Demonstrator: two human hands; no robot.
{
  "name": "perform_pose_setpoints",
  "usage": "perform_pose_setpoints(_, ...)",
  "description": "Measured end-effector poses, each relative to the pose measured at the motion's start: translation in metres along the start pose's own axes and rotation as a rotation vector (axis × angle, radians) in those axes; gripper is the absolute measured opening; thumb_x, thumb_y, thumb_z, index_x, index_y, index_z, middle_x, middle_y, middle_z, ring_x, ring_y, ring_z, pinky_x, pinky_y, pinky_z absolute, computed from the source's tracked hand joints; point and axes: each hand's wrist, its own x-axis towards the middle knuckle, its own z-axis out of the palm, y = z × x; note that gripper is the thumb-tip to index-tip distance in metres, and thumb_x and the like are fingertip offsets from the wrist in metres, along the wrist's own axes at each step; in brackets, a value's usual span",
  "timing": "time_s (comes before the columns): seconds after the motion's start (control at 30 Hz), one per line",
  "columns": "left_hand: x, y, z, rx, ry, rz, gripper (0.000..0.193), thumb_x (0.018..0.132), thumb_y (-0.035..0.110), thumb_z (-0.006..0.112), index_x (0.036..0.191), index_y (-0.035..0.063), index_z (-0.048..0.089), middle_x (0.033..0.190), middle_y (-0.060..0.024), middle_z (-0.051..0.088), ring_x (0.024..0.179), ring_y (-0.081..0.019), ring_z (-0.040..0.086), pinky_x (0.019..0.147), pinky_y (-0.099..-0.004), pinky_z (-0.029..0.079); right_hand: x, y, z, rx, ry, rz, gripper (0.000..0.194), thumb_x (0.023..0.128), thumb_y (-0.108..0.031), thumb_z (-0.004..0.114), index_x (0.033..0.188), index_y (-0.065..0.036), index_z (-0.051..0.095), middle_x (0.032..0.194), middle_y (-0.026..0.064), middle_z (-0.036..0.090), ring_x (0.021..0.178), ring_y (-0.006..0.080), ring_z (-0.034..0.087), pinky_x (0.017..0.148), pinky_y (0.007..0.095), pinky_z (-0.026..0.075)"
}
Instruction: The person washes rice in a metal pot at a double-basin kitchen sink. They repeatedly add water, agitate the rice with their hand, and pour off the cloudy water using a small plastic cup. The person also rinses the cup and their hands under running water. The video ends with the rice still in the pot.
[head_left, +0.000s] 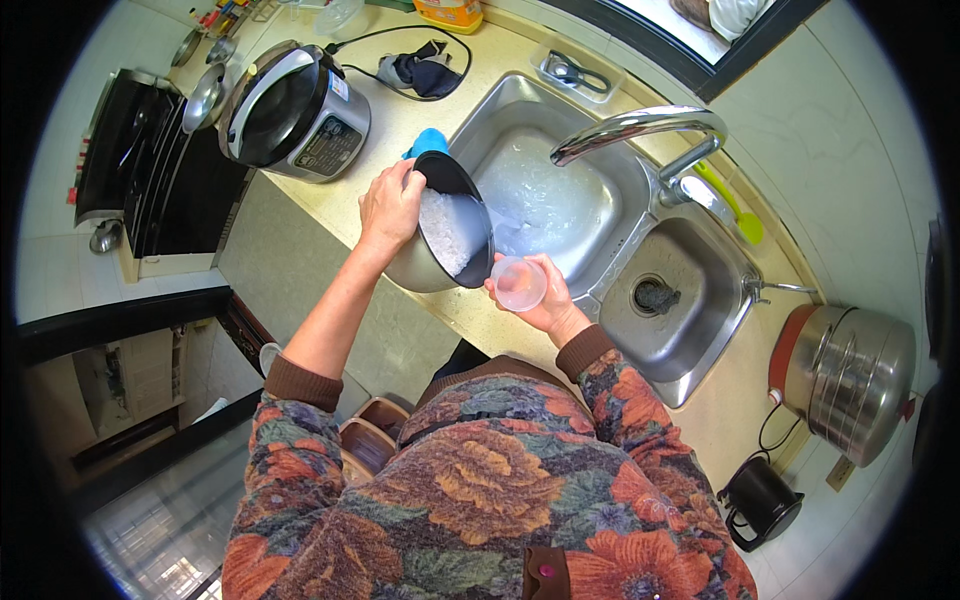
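Note:
With my left hand (391, 204) I grip the rim of a dark-lined metal inner pot (420, 266), tilted toward the large sink basin. White rice (448, 234) lies in the pot under cloudy water. Whitish water stands in the large basin (544, 187) of the stainless steel sink. My right hand (551, 300) holds a small translucent plastic cup (520, 283) beside the pot's lower rim; its fingers are partly hidden by the cup and the pot. Behind the pot a blue cloth or sponge (430, 142) shows at the sink's edge. Over the large basin reaches the chrome faucet (637, 124).
A rice cooker (300, 112) stands on the left counter, near a dark cloth (424, 71) and a cable. The small basin (667, 277) is at right, with a green utensil (739, 210) behind it. A metal steamer-like pot (847, 382) and a black kettle (761, 499) are farther right.

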Motion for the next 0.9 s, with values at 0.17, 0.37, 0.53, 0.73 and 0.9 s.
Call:
perform_pose_setpoints(0.17,0.000,0.005,0.004,0.032,0.018,0.037,0.049,0.085,0.039,0.043,0.118,0.0087,0.062,0.115,-0.0158,0.064,0.108,-0.0341,0.057,0.091,-0.0464,0.042,0.000,-0.002,-0.005,0.001,-0.018,0.017,0.041,0.088,-0.031,0.048,0.117,-0.002,0.050,0.106,0.0161,0.061,0.102,0.0391,0.059,0.094,0.0438,0.047)
perform_pose_setpoints(0.37,-0.001,0.010,0.005,0.040,0.017,0.037,0.049,0.085,0.040,0.044,0.116,0.0080,0.063,0.114,-0.0162,0.064,0.107,-0.0351,0.058,0.091,-0.0475,0.041,0.000,-0.001,-0.005,0.017,-0.024,0.023,0.041,0.088,-0.031,0.047,0.117,-0.002,0.051,0.107,0.0149,0.062,0.102,0.0378,0.060,0.093,0.0430,0.048)
perform_pose_setpoints(0.53,-0.003,0.013,0.005,0.058,0.030,0.053,0.048,0.085,0.040,0.044,0.115,0.0076,0.064,0.113,-0.0170,0.064,0.107,-0.0355,0.058,0.091,-0.0476,0.042,-0.003,-0.002,-0.004,0.005,-0.044,0.039,0.041,0.088,-0.031,0.047,0.118,-0.003,0.051,0.107,0.0141,0.062,0.101,0.0373,0.060,0.092,0.0421,0.048)
perform_pose_setpoints(0.73,-0.004,0.016,0.006,0.057,0.046,0.070,0.047,0.085,0.039,0.044,0.114,0.0075,0.064,0.112,-0.0168,0.064,0.107,-0.0349,0.058,0.092,-0.0466,0.042,-0.004,-0.002,-0.004,-0.023,-0.054,0.045,0.043,0.087,-0.032,0.046,0.120,-0.003,0.049,0.108,0.0132,0.061,0.101,0.0359,0.060,0.090,0.0410,0.048)
perform_pose_setpoints(0.9,-0.006,0.020,0.007,0.062,0.046,0.087,0.046,0.085,0.038,0.046,0.113,0.0070,0.065,0.113,-0.0159,0.065,0.107,-0.0339,0.058,0.093,-0.0460,0.042,-0.004,-0.001,-0.004,-0.014,-0.032,0.043,0.044,0.088,-0.031,0.045,0.121,-0.002,0.048,0.107,0.0137,0.061,0.100,0.0345,0.061,0.090,0.0401,0.049)
